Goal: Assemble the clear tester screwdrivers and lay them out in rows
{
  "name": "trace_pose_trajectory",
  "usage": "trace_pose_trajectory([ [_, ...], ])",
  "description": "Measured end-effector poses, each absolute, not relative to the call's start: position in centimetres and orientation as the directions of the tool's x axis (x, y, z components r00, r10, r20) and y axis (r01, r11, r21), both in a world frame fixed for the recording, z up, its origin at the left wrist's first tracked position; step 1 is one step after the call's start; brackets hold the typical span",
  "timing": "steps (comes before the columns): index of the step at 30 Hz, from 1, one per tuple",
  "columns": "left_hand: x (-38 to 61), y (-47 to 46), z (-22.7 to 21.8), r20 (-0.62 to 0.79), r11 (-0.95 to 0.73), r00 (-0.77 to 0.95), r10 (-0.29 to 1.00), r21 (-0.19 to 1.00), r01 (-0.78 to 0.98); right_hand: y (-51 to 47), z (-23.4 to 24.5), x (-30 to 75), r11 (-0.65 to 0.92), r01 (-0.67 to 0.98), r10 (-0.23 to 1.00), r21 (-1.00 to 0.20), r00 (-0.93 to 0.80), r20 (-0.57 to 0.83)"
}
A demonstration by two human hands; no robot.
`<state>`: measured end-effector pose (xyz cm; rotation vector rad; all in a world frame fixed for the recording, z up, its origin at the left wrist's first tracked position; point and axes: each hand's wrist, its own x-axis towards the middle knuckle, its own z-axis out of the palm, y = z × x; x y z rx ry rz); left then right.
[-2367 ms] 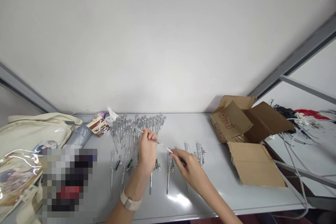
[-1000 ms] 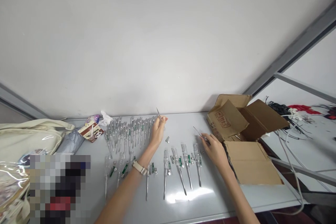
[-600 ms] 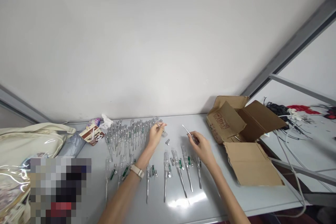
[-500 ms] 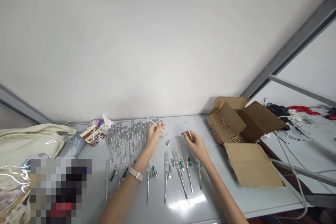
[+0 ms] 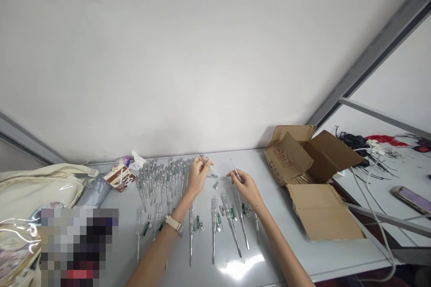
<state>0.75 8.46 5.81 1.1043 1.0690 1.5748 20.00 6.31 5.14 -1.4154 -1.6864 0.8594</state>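
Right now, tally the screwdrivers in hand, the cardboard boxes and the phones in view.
Screwdrivers in hand: 2, one each in left hand and right hand
Cardboard boxes: 1
Phones: 1
Total: 4

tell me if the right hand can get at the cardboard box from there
Probably yes. The right hand sits just left of the open cardboard box, with only bare grey table top between them and nothing in the way. It is pinching a clear-handled tester screwdriver, though, so it would carry that along.
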Motion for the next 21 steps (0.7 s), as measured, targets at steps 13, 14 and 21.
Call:
trace_pose_trajectory([
  [13, -1.0, 8.1, 6.7, 0.236, -0.265, -0.191, 0.953, 0.953, -0.149, 8.3, 3.8, 19.0, 0.131, 0.515, 0.987, -0.847, -0.145, 0.065],
  [14, -1.2, 8.0, 6.7, 0.252, -0.278, -0.191, 0.949, 0.952, -0.125, 8.8, 3.8, 18.4, 0.139, 0.521, 0.985, -0.842, -0.158, 0.065],
  [21, -2.2, 7.7, 6.3, 0.36, -0.356, -0.215, 0.908, 0.933, 0.059, 12.2, 3.3, 13.8, 0.193, 0.559, 0.963, -0.807, -0.265, 0.047],
])
